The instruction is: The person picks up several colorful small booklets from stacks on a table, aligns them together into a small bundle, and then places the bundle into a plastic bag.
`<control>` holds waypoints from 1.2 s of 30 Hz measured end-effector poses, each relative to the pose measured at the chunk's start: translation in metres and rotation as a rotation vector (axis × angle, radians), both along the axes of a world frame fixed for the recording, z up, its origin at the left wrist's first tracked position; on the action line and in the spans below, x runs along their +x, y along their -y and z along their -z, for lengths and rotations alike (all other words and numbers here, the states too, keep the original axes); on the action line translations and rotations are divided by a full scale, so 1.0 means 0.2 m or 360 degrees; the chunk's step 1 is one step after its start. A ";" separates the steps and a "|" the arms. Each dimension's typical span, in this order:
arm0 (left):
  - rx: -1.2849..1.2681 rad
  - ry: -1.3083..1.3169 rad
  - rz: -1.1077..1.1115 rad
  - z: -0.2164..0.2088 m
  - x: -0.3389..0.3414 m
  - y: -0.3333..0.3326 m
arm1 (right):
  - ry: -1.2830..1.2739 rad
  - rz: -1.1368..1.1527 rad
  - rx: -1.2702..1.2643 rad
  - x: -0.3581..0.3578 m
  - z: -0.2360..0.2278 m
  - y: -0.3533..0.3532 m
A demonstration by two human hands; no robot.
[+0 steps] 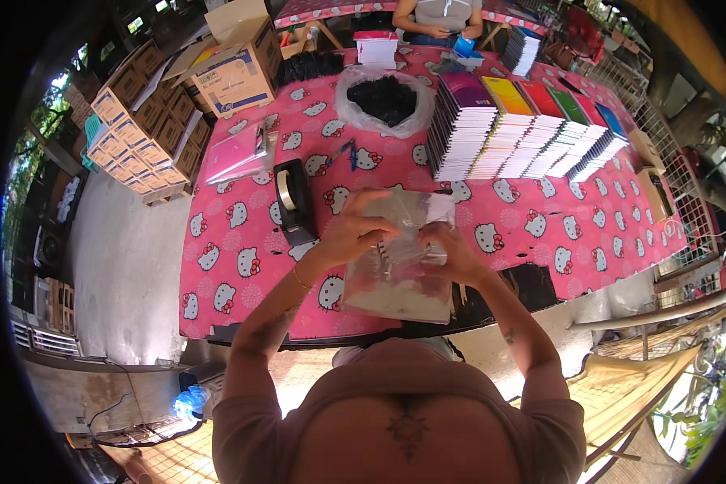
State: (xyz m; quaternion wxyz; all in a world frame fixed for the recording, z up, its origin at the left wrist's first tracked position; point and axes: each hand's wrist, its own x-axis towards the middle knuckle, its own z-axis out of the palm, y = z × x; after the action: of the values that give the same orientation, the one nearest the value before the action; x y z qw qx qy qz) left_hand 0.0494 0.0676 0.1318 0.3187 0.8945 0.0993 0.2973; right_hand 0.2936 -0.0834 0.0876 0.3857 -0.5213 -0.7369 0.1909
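A flat stack of clear plastic bags [399, 298] lies at the table's near edge, in front of my body. My left hand [365, 230] is over its upper left part, fingers bent and their tips at the crumpled plastic. On the other side, my right hand [453, 256] pinches the plastic between thumb and fingers. Between the two hands the film is bunched and shiny. Whether anything lies inside the bags is hard to make out through the glare. A black tape dispenser [295, 202] with a roll of tape stands just left of my left hand.
Tall stacks of spiral notebooks [492, 133] with coloured covers stand at right. A clear bag of black material [383, 101] sits mid-table. Blue-handled scissors [348, 153] and a pink wrapped pack [238, 155] lie left. Cartons [238, 77] stand farther left. Another person [440, 20] sits opposite.
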 end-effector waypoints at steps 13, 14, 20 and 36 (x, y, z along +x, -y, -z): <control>-0.0921 0.0276 -0.0513 0.18 0.18 0.10 | -0.0997 0.0016 -0.0153 -0.10 0.12 -0.10; -0.1484 0.0460 -0.0408 0.21 0.14 0.07 | -0.1107 0.0220 -0.0299 -0.08 0.10 -0.16; -0.1316 -0.0345 -0.0264 0.34 0.03 0.06 | -0.0294 -0.0159 -0.0816 -0.02 -0.05 -0.38; 0.0716 -0.0500 -0.0442 0.18 -0.04 0.36 | 0.0278 -0.0363 0.0161 -0.07 -0.05 -0.05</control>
State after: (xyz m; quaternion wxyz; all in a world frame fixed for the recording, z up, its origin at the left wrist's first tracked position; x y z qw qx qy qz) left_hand 0.0419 -0.0054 0.0967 0.0498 0.9556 0.2003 0.2104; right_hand 0.2791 -0.0728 0.0979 0.3216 -0.4288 -0.8308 0.1499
